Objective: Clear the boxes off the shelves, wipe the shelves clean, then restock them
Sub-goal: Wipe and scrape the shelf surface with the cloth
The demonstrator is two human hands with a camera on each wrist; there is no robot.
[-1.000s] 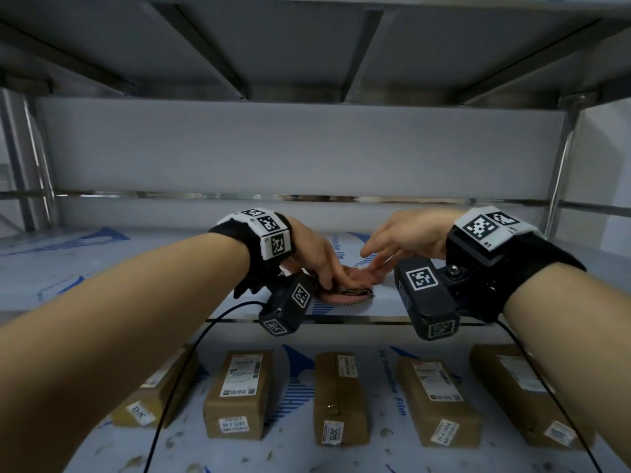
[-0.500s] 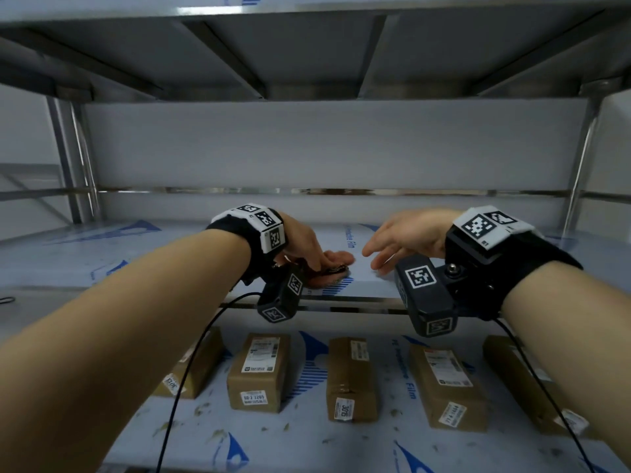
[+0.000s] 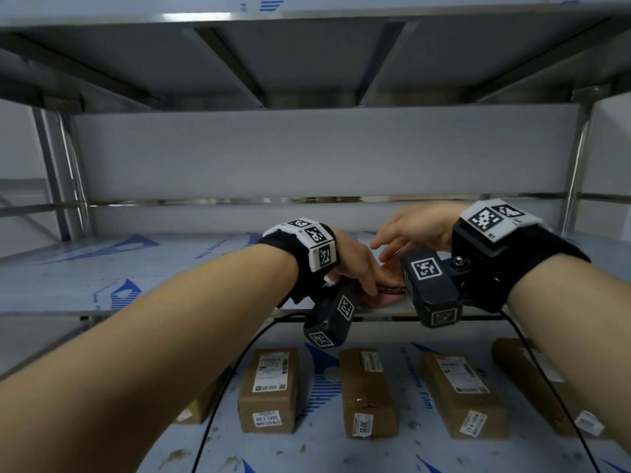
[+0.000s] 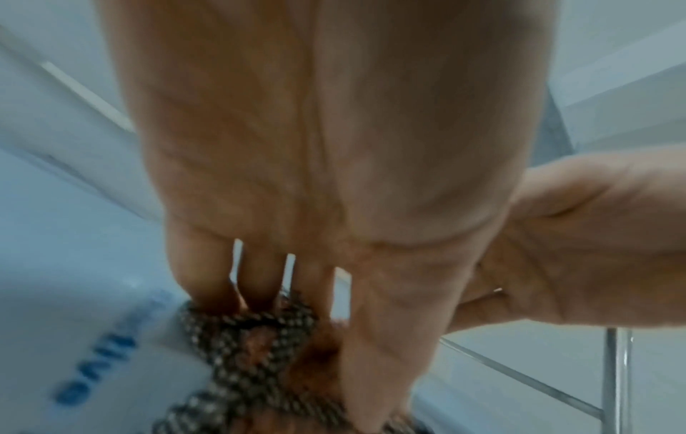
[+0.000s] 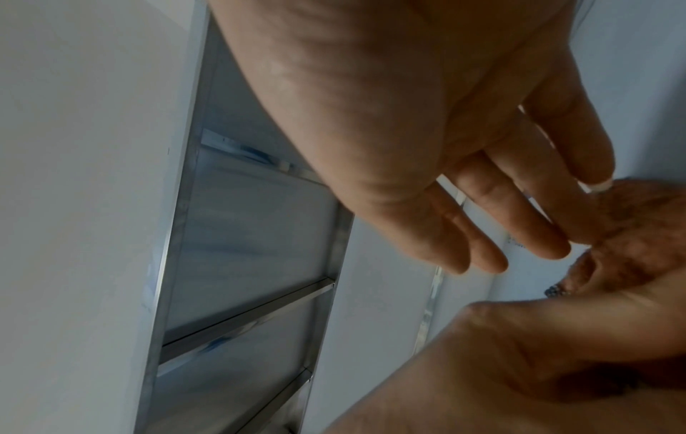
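Since half a second ago the left hand (image 3: 358,268) has slid the cloth (image 3: 491,291) rightward along the shelf (image 3: 102,268), and the right hand (image 3: 415,227) now hovers closer over it.

Head view: the cloth lies at the shelf's front edge, at about 5 o'clock from frame centre, half hidden behind the wrist cameras. Left hand lies flat on it, likely to press it down for a wiping stroke. Right hand sits at 1 o'clock from the left, fingers loosely spread and pointing down-left, holding nothing. Five boxes (image 3: 268,390) stand in a row on the lower shelf (image 3: 324,448) at 6 o'clock, apparently parked there so the upper surface is free; that lower sheet shows grubby specks.

Left wrist view: straight fingers (image 4: 371,337), slightly apart, press the mesh-faced cloth (image 4: 252,337) at 6 o'clock onto the blue-printed film; nothing is pinched. The other hand (image 4: 575,249) shows at 3 o'clock.

Right wrist view: relaxed fingers (image 5: 519,223) hang straight, just apart, tips near the cloth's fuzzy orange side (image 5: 638,223) at 3 o'clock. Whether they touch it I cannot tell. It seems poised to help steady or refold.
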